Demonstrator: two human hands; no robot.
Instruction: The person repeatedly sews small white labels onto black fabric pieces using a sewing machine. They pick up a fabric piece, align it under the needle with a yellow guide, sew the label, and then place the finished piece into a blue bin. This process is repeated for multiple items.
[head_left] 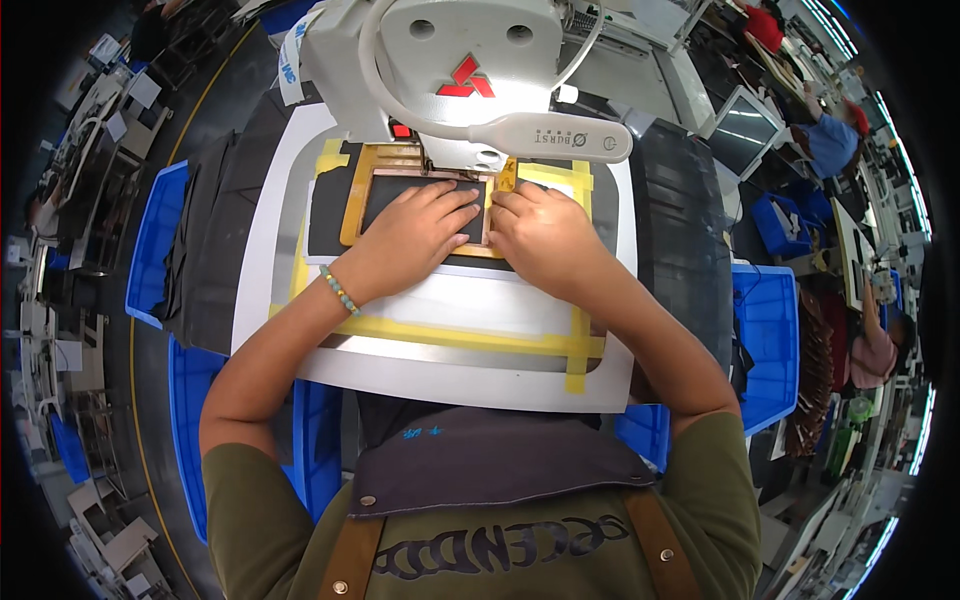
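Observation:
My left hand (415, 235) lies with its fingers stretched out on dark fabric (388, 192), inside a yellow rectangular frame (355, 205). At the frame's right side my right hand (540, 240) has its fingers bent over the edge, gripping it. Just beyond my fingertips is the needle area of a white sewing machine (450, 60); the fabric under my fingers is partly hidden. Frame and fabric rest on a white sheet (420, 375) bordered by yellow tape (460, 335).
A white lamp (550, 136) on a bent tube hangs close above my hands. Blue bins, one on the left (155, 245) and one on the right (770, 345), flank the table. Dark cloth (205, 240) is piled at the left. Other people work farther off at the right.

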